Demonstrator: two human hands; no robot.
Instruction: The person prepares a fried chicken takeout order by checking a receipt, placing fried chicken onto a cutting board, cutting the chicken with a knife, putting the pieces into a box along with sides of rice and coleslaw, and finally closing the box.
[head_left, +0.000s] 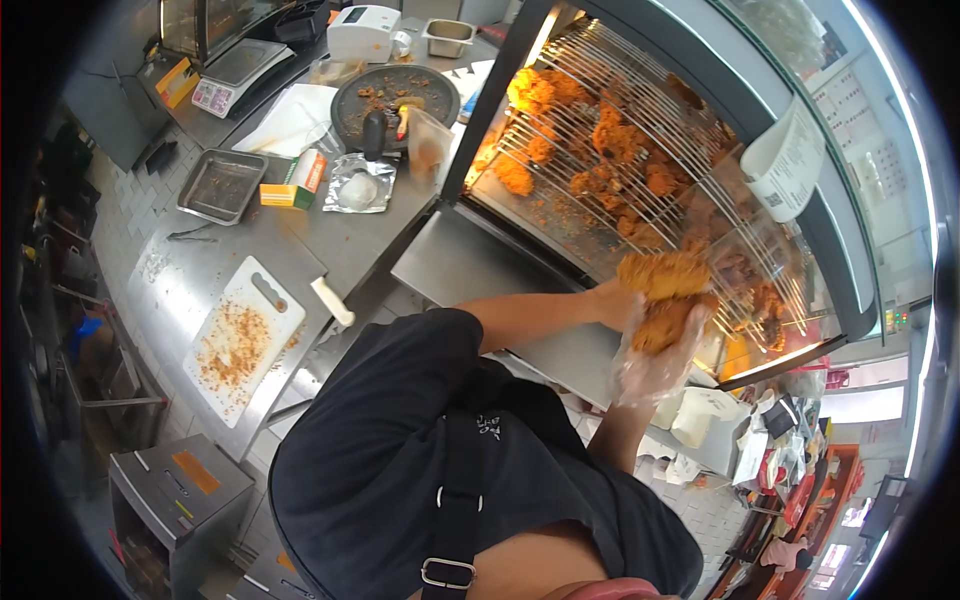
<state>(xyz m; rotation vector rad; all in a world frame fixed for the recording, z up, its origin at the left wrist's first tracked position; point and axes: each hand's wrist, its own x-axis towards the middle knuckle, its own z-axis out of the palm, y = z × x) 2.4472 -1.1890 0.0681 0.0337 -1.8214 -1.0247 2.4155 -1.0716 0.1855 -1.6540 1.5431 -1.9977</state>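
Observation:
My right hand (660, 367), in a clear plastic glove, grips a breaded fried chicken piece (664, 322). Right above that piece, a second golden fried piece (664, 276) touches it, blurred by motion. My bare left hand (611, 304) reaches in from the left beside both pieces. Its fingers are hidden behind the chicken and the glove, so its hold cannot be made out. Both hands are at the open side of a lit glass warming cabinet (517, 232). Inside it, several fried chicken pieces (622, 135) lie on a wire rack (570, 157).
To the left, a steel counter (277, 240) holds a crumb-covered white cutting board (244, 337), a white-handled knife (332, 301), a metal tray (221, 186), a round dark pan (394, 79) and a scale (244, 71). Below the cabinet, a steel shelf (480, 259) juts out. Paper bags (705, 420) stand at right.

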